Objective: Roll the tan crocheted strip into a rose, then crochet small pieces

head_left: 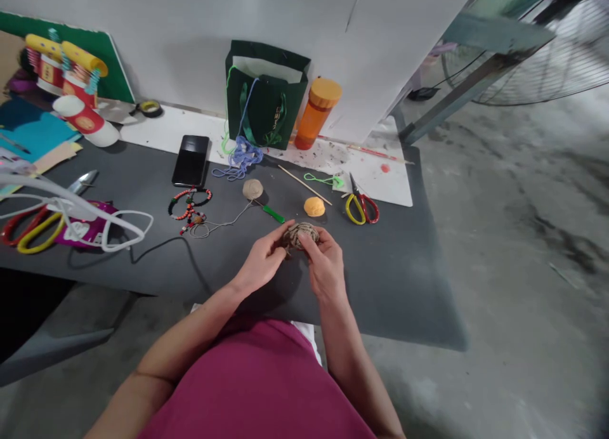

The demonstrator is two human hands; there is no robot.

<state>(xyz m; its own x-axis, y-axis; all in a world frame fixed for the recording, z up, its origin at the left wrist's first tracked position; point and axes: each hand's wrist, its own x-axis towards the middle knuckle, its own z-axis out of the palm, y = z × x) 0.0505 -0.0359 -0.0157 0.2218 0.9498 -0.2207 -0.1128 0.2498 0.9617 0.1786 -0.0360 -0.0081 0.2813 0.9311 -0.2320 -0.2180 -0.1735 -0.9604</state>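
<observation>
Both my hands hold a small woven ball of tan twine (299, 235) above the dark grey table top (371, 280). My left hand (261, 259) cups its left side, and my right hand (325, 261) pinches its top and right side with the fingertips. A small ball of raw twine (252, 188) lies just beyond my left hand, with a thin cord trailing from it toward the beads. A green-handled tool (273, 214) rests next to it, and an orange sponge-like ball (314, 206) sits beyond my right hand.
Red-handled and yellow-handled scissors (361, 209) lie to the right. Farther back stand a black phone (191, 160), a beaded string (189, 205), a green paper bag (264, 96) and an orange bottle (316, 112). White cord (109, 226) lies at left. The concrete floor (504, 248) lies beyond the table's right edge.
</observation>
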